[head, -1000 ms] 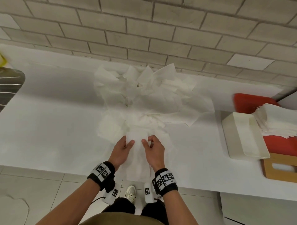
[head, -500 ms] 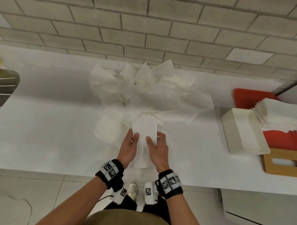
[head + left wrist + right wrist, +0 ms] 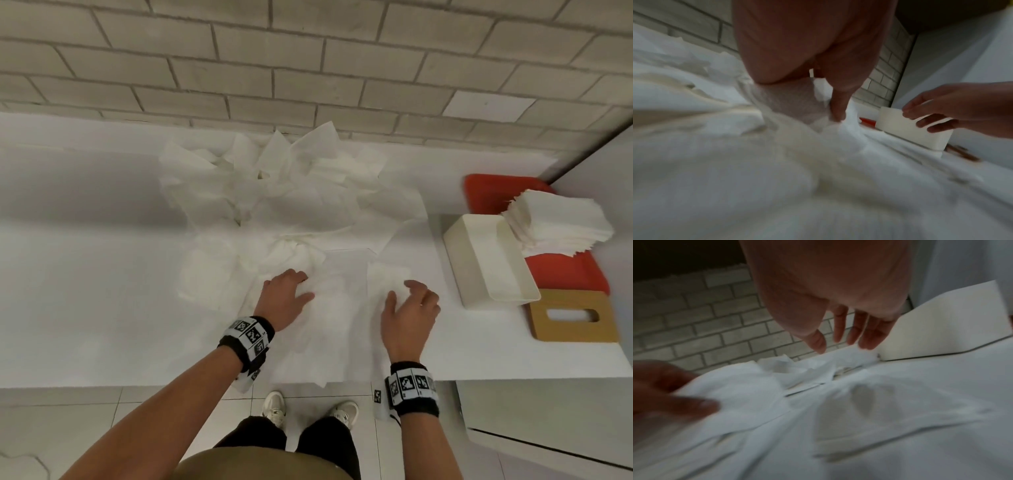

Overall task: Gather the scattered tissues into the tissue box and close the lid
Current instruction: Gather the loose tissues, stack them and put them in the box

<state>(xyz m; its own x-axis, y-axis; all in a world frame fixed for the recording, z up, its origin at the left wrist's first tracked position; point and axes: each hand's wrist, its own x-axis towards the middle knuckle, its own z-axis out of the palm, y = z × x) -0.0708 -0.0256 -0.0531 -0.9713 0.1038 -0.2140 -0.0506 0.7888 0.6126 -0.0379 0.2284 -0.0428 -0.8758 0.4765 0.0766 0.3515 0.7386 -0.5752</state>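
A heap of scattered white tissues (image 3: 274, 195) lies against the brick wall. Nearer me, a flattened tissue (image 3: 335, 322) lies on the counter, and my left hand (image 3: 301, 284) presses on its left part with fingers down (image 3: 836, 113). My right hand (image 3: 411, 294) hovers with spread fingers (image 3: 840, 340) over another flat tissue (image 3: 387, 274) and holds nothing. The white tissue box (image 3: 489, 291) stands open at the right and looks empty; the same tissue box (image 3: 941, 331) shows just beyond my right fingertips. Its wooden lid (image 3: 572, 318), with a slot, lies beside it.
A neat stack of tissues (image 3: 558, 219) rests on a red tray (image 3: 496, 192) behind the box. The counter's front edge (image 3: 137, 385) runs just below my wrists. A white side wall (image 3: 603, 164) closes the right end.
Both hands were together on one folded tissue. They have parted: the right hand has lifted off and moved right toward the box, while the left stays on the tissue.
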